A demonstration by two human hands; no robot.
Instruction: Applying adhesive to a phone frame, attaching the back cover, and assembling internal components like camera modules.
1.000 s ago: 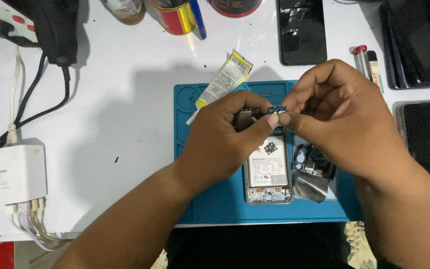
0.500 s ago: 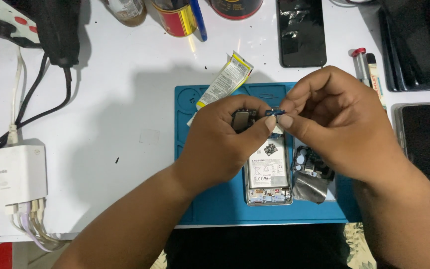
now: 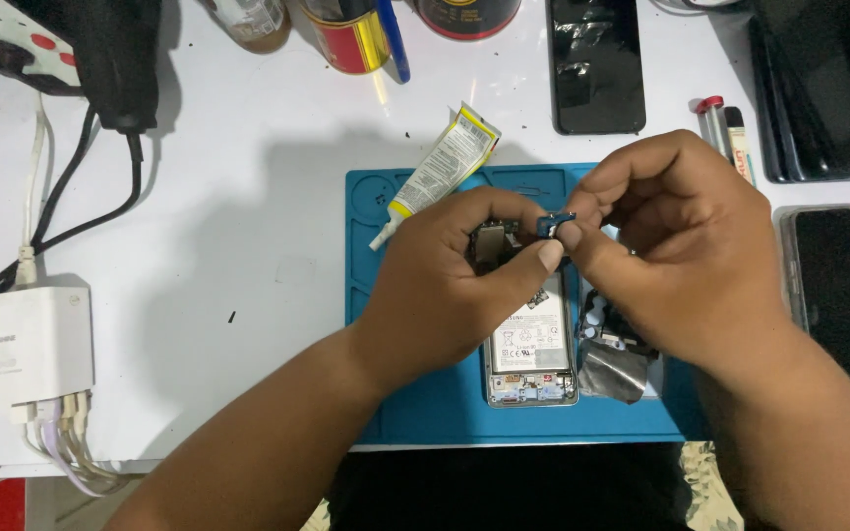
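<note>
Both hands meet over the opened smartphone (image 3: 531, 344) lying on the blue repair mat (image 3: 425, 403); the right hand (image 3: 686, 261) pinches a small blue-tipped part (image 3: 556, 223) between thumb and forefinger; the left hand (image 3: 455, 280) curls around a small grey component (image 3: 492, 241), its thumb touching the right fingers; a glue tube (image 3: 440, 167) lies just beside.

Bright, even overhead light falls on the white table (image 3: 248, 197), which looks nearly washed out. Soft grey shadows spread left of the blue mat (image 3: 425, 413), cast by the arms. Faint glare streaks the red can (image 3: 351, 34) above the mat. Focus is sharp; edges show slight softness.
</note>
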